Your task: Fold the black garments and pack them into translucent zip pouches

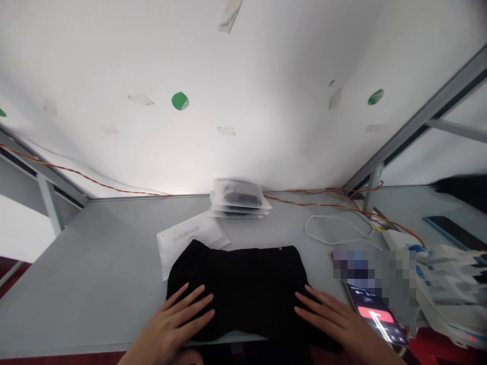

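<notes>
Lying beneath both hands [173, 324] [337, 322], black cloth [251, 289]

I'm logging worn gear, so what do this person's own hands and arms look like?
The left hand and right hand are bare, with slender fingers. No glove, ring, watch or sleeve shows; the picture's bottom edge crops the rest.

The left hand [171, 323] and right hand [338, 318] lie flat, fingers spread, on a black cloth [249, 284] at the near edge of the table [95, 284]. The cloth partly covers a white bag [190, 234]. Behind stands a stack of packets [240, 198] against the white wall [266, 61], which bears green stickers [179, 101]. Beside the right hand lies a lit phone [376, 315], and beyond it a looped white cable [331, 216].
</notes>
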### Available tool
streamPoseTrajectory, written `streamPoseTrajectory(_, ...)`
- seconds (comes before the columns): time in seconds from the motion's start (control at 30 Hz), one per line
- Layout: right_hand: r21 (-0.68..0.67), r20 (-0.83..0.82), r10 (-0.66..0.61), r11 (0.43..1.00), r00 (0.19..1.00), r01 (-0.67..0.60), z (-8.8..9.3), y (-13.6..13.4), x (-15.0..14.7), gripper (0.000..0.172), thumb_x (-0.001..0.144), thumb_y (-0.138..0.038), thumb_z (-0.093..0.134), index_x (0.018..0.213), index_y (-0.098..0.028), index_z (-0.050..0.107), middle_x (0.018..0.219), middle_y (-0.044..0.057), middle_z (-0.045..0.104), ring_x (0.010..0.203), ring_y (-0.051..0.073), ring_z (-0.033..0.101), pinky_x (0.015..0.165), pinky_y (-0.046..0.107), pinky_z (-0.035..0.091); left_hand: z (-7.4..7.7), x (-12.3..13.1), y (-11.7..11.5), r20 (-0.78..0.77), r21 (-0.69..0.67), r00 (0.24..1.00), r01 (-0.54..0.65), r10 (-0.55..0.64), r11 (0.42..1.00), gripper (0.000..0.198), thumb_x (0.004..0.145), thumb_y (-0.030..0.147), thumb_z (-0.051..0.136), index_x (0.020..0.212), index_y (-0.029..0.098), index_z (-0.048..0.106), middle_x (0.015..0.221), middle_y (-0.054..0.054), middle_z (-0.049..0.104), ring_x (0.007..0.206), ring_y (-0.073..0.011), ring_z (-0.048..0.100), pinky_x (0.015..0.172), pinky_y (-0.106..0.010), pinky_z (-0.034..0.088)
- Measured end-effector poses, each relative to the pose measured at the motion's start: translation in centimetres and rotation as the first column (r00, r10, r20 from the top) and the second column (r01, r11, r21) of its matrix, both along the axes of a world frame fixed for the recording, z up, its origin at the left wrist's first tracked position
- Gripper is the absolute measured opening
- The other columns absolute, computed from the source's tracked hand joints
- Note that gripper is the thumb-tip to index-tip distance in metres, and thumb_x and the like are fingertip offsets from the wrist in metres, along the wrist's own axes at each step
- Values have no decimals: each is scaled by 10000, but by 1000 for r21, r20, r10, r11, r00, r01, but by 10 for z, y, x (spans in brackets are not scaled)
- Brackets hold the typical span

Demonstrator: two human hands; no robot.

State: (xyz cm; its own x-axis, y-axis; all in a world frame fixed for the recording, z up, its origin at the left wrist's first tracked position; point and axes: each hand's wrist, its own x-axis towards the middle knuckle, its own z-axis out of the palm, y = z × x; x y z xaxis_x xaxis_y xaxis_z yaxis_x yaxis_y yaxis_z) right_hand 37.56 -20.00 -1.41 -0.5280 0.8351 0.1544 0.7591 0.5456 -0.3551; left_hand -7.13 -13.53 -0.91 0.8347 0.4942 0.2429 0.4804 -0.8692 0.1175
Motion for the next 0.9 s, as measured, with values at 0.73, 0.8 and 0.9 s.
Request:
streamPoseTrajectory(0.73, -195, -111, -786, 617, 608, 762, -35, 34, -34, 486, 977, -702, 433, 1125, -305, 671, 909, 31, 817, 707, 299, 782, 602, 369, 561, -7, 53, 16, -10, -378, 457, -826, 890, 419, 356, 1011, 570, 557, 911, 264, 709, 653, 20, 709, 614, -225, 711, 539, -269, 428)
streamPoseTrajectory(0.8, -192, -77, -793, 607, 604, 772, -39, 35, -30, 519, 968, -728, 414, 1152, -310, 661, 939, 44, 819, 730, 317, 787, 598, 375, 550, 0, 55, 19, -132, -360, 408, -869, 903, 340, 362, 997, 584, 578, 888, 259, 697, 596, 18, 671, 625, -248, 711, 527, -270, 398)
streamPoseTrajectory(0.9, -205, 3, -795, 593, 607, 778, -41, 44, -22, 571, 965, -754, 380, 1202, -313, 653, 838, 43, 800, 677, 331, 766, 572, 382, 526, 9, 57, 12, -223, -341, 447, -868, 866, 360, 387, 1013, 579, 555, 867, 247, 693, 626, -4, 699, 665, -272, 731, 541, -286, 426)
